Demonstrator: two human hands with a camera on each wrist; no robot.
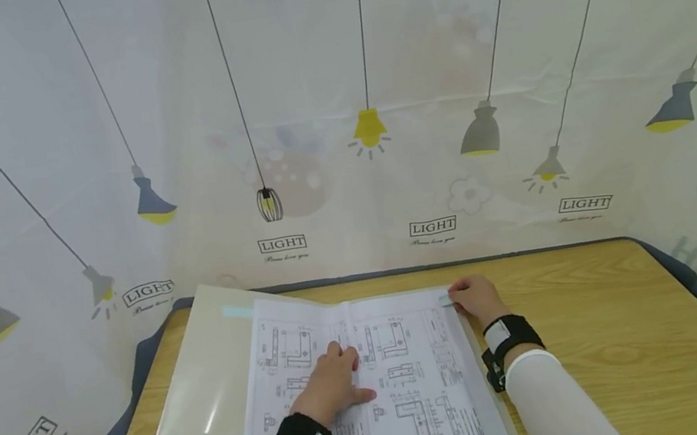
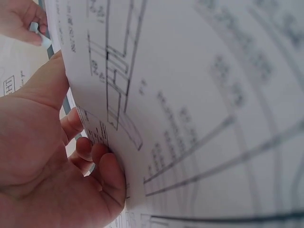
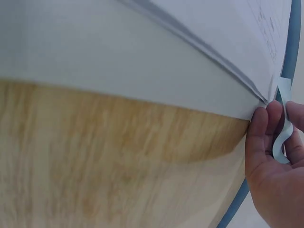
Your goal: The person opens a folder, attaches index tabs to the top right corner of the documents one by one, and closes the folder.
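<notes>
A booklet of printed technical drawings (image 1: pixel 420 384) lies open on the table, its pages spread to both sides of a central fold. My left hand (image 1: pixel 332 384) rests on the pages near that fold, thumb pointing to the right; the left wrist view shows its fingers (image 2: pixel 114 178) loosely bent against the paper. At the upper right corner of the right page, my right hand (image 1: pixel 477 298) pinches a pale blue paper strip (image 3: pixel 285 128) between thumb and fingers. The strip curls down inside the hand, and its upper end sticks out beside the page corner.
Beneath the booklet's left page a glossy cream folder cover (image 1: pixel 182 425) reaches out to the left, with another pale blue strip (image 1: pixel 238 312) near its top. The wooden table (image 1: pixel 636 338) has a dark blue edge. Behind it hangs a lamp-patterned cloth (image 1: pixel 321 59).
</notes>
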